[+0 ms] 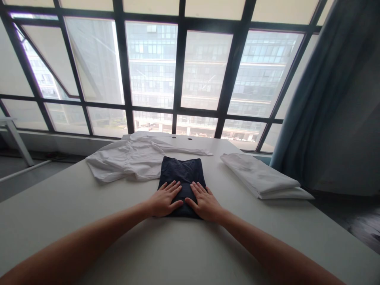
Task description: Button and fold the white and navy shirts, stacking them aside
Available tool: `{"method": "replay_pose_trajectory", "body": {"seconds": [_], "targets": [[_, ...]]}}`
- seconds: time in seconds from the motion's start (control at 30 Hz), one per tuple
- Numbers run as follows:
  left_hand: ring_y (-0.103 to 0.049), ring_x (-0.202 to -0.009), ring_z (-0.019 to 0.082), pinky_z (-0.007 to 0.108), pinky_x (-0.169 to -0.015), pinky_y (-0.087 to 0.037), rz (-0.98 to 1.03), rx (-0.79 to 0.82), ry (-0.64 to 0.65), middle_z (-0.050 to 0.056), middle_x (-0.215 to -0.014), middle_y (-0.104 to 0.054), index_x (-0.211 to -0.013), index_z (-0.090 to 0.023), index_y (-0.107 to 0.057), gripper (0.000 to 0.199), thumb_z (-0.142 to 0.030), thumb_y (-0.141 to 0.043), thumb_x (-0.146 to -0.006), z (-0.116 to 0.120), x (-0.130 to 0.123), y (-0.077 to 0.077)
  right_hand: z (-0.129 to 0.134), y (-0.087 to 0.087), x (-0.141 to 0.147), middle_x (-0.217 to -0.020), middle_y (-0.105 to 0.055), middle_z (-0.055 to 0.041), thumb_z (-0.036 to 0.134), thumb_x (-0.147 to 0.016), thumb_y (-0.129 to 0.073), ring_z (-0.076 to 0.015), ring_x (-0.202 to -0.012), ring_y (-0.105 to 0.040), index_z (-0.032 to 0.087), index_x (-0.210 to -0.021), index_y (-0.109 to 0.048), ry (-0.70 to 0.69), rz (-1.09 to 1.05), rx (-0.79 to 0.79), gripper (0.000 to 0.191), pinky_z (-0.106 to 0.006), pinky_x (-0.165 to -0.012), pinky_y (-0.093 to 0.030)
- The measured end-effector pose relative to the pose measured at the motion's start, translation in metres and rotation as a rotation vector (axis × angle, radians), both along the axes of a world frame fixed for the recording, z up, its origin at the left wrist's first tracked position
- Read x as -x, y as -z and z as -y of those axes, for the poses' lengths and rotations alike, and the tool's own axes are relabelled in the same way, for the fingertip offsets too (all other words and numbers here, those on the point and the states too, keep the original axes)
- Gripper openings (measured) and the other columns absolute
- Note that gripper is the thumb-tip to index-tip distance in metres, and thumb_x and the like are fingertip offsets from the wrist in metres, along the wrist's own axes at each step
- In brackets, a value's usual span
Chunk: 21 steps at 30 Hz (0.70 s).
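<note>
A dark navy folded garment (182, 168) lies as a neat rectangle on the white table (124, 245). Its exact kind cannot be made out. My left hand (166, 199) rests flat on its near left part, fingers spread and pointing away from me. On the near right part my right hand (204, 201) lies flat in the same way, its fingers also apart. Both thumbs point inward, with a narrow gap between them. Neither hand grips the cloth. The palms cover the garment's near side edges.
Behind and left of the dark garment, a rumpled white shirt (130, 156) is spread out, one sleeve stretching right. A folded white cloth (264, 176) lies at the table's right edge. Beyond stand large windows (151, 67) and a blue-grey curtain (320, 107).
</note>
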<state>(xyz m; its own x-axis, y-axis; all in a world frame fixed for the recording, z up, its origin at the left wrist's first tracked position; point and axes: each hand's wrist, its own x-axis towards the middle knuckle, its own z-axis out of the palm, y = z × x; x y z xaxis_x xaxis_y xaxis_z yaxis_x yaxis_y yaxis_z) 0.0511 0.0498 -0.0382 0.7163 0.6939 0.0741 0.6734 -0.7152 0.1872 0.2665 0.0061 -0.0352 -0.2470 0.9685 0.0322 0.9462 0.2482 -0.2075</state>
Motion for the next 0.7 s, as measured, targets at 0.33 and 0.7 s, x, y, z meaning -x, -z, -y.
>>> {"method": "replay_pose_trajectory", "body": {"seconds": [0.33,0.7], "targets": [[-0.005,-0.149,0.030,0.054,-0.119,-0.010,-0.041,0.119,0.035,0.010,-0.161,-0.011,-0.156,-0.017,-0.021,0.074,-0.059,-0.033,-0.095,0.070,-0.001,-0.011,0.053,-0.011,-0.006,-0.161,-0.015,-0.0092,0.065,-0.094,-0.026,-0.0271,-0.149,-0.012,0.013,-0.155,-0.023,-0.059,0.040,0.084,0.080,-0.050,-0.119,-0.007],[-0.066,-0.091,0.027,0.033,-0.080,-0.049,0.419,-0.075,-0.469,0.014,-0.098,-0.071,-0.103,-0.012,-0.070,0.042,-0.047,-0.060,-0.082,-0.041,0.025,-0.048,-0.012,-0.047,-0.023,-0.133,-0.057,-0.0191,0.050,-0.090,-0.051,-0.0297,-0.119,-0.057,0.010,-0.133,-0.055,0.216,-0.053,-0.146,0.058,-0.037,-0.097,-0.044]]}}
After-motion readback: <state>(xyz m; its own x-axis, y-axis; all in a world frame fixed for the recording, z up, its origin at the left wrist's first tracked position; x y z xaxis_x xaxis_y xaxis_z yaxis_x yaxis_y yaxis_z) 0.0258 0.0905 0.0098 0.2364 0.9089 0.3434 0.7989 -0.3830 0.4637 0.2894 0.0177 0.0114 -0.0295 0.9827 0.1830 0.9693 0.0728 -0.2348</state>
